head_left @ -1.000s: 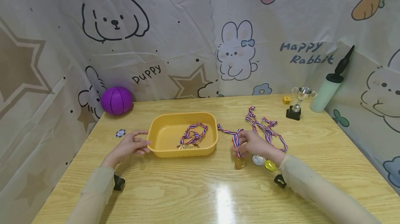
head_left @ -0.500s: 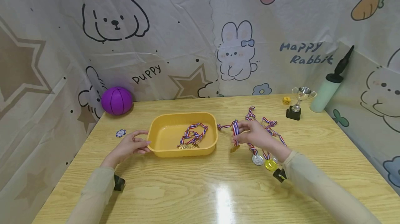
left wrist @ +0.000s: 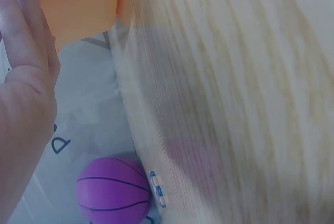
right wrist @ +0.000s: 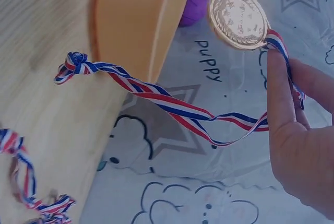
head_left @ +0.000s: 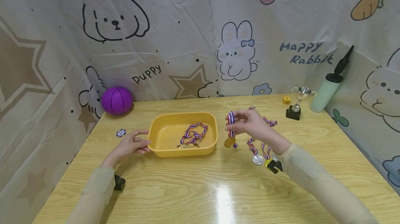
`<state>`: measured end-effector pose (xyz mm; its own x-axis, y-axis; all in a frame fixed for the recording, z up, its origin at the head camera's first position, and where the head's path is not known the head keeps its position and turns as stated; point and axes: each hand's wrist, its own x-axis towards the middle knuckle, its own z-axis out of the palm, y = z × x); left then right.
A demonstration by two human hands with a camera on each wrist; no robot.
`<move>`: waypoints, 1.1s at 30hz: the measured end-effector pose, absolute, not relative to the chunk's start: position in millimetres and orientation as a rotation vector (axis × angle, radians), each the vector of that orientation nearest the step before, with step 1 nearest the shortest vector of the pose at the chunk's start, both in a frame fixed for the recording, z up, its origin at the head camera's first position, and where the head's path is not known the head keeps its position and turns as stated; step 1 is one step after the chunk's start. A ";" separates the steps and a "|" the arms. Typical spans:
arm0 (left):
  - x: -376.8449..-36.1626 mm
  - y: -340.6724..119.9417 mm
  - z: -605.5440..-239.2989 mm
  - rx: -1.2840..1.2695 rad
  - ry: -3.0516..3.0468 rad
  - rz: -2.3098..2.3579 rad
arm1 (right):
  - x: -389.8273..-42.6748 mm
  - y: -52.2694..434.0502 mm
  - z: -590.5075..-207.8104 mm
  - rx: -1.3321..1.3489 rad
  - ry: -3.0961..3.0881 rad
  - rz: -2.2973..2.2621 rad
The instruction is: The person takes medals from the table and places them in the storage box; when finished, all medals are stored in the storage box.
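My right hand (head_left: 248, 121) pinches the striped ribbon (head_left: 230, 119) of a gold medal (head_left: 229, 142) just right of the yellow tub (head_left: 182, 152). In the right wrist view the medal disc (right wrist: 238, 18) is close to my fingertips, and a knotted ribbon tail (right wrist: 172, 104) trails from the hand. My left hand (head_left: 129, 144) holds the tub's left end, thumb at the rim; in the left wrist view its fingers (left wrist: 26, 31) lie along the outside wall. More medals with a bunched ribbon (head_left: 198, 135) lie inside the tub.
Right of the tub lie a silver medal (head_left: 257, 159) and another gold medal (head_left: 267, 164), partly hidden by my right wrist. A trophy (head_left: 295, 106), yellow cube (head_left: 286, 100) and green pump (head_left: 326, 93) stand at back right. At left are a purple ball (head_left: 117, 100) and a chip (head_left: 121, 133).
My right hand has lifted the gold medal by its ribbon and moved up and left toward the tub, its ribbon tail following. The left hand and tub have stayed put.
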<state>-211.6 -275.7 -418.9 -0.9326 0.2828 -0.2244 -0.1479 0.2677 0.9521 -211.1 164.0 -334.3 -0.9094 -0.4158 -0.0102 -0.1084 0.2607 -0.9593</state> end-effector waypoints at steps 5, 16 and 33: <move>-211.9 -276.5 -419.7 0.119 2.187 1.713 | -208.3 151.8 -320.1 -0.527 2.262 -1.723; -212.6 -276.6 -420.7 0.107 2.181 1.733 | -206.9 119.6 -284.5 -0.608 2.205 -1.850; -212.8 -277.4 -421.7 0.092 2.187 1.721 | -210.4 72.6 -306.1 -0.660 2.072 -1.860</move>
